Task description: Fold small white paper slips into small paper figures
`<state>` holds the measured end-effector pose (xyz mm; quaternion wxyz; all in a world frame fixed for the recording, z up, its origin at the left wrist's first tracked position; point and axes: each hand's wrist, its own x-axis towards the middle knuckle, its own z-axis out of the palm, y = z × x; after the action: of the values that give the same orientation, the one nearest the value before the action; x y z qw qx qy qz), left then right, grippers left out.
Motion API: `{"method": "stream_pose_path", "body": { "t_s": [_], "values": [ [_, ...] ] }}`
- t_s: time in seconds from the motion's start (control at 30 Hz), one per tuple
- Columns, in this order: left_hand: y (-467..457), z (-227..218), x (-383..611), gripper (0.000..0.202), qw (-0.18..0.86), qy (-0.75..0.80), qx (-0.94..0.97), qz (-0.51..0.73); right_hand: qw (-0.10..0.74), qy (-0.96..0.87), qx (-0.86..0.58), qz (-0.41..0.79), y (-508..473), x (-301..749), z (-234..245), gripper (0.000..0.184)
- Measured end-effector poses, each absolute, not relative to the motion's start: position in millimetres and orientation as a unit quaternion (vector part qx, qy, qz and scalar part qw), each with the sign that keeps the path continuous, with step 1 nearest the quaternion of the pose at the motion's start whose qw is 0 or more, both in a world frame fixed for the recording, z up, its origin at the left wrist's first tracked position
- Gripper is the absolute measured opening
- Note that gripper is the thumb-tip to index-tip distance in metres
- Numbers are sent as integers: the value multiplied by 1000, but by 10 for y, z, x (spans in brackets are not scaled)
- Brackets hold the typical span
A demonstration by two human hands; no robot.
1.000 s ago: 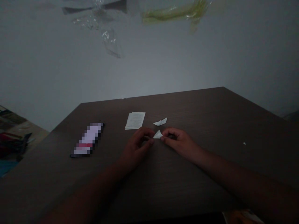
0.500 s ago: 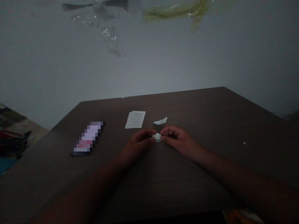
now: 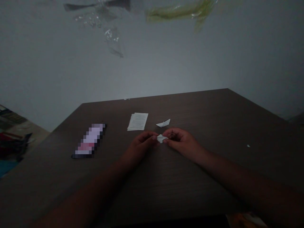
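Note:
Between my two hands is a small folded piece of printed paper (image 3: 161, 138), roughly diamond-shaped. My left hand (image 3: 142, 143) pinches its left corner between thumb and fingers. On the other side, my right hand (image 3: 181, 141) grips the right corner with thumb and fingertips. Just beyond my fingers lies a folded paper boat (image 3: 163, 123) on the table. A short stack of printed paper sheets (image 3: 138, 121) rests beyond my left hand.
A phone (image 3: 89, 141) with a blurred-out screen lies to the left on the brown table (image 3: 201, 107). A tiny white scrap (image 3: 248, 146) is at the right. Behind the table rises a pale wall (image 3: 180, 60) with clear and yellow plastic at its top.
The folded paper between my fingers has changed from a more compact, layered form to a flatter diamond. My hands have barely moved, and the other things are where they were.

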<state>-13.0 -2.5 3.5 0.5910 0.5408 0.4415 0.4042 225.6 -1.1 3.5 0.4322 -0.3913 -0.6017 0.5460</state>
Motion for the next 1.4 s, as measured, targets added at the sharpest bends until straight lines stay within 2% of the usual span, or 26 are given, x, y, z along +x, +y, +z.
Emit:
{"method": "stream_pose_path", "body": {
  "t_s": [0.33, 0.47, 0.6, 0.83, 0.9, 1.03, 1.13, 1.4],
  "values": [
    [-127, 261, -112, 18, 412, 496, 670, 368, 409, -629, -404, 522, -7, 2271, 17, 22],
    [-121, 302, -98, 17, 397, 474, 692, 373, 416, -666, -390, 481, -29, 2273, 21, 18],
    [-125, 300, -102, 19, 450, 455, 679, 360, 419, -696, -371, 449, -34, 2284, 40, 16],
    [-133, 231, -106, 32, 508, 498, 609, 350, 391, -658, -403, 503, -33, 2286, 57, 20],
    [-121, 186, -112, 37, 467, 487, 637, 371, 386, -646, -414, 512, -38, 2278, 53, 23],
    [-114, 129, -159, 29, 325, 411, 764, 376, 388, -636, -433, 507, -47, 2267, 60, 24],
    [-129, 115, -186, 30, 262, 397, 801, 364, 392, -636, -432, 506, -48, 2264, 75, 24],
    [-162, 142, -158, 30, 240, 395, 816, 349, 399, -630, -387, 543, -75, 2237, 91, 34]
  ]
}}
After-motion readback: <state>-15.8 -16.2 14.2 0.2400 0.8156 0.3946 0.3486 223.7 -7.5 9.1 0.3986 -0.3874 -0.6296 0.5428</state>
